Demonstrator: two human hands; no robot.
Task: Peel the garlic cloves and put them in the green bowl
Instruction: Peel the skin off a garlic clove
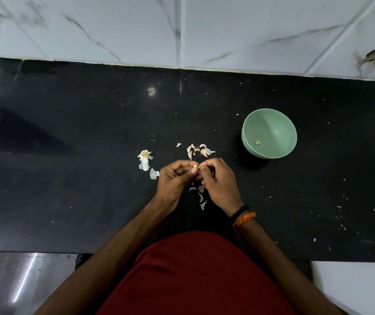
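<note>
Both my hands, left (174, 178) and right (218, 180), pinch one clove (195, 166), left of the bowl (269, 133), mid-peel. Unpeeled cloves (201, 151) wait between. Next, I reckon: strip the skin, drop it in the bowl.

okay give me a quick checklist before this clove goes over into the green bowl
1. Clove pinched between the left hand and right hand: ok.
2. Clove fully peeled: cannot tell, the fingers cover most of it.
3. Green bowl upright, mouth open: ok.
4. Bowl has room, only one small piece inside: ok.
5. Path to the bowl over the counter free of obstacles: ok.
6. Unpeeled cloves left waiting beyond the hands: ok.
</note>
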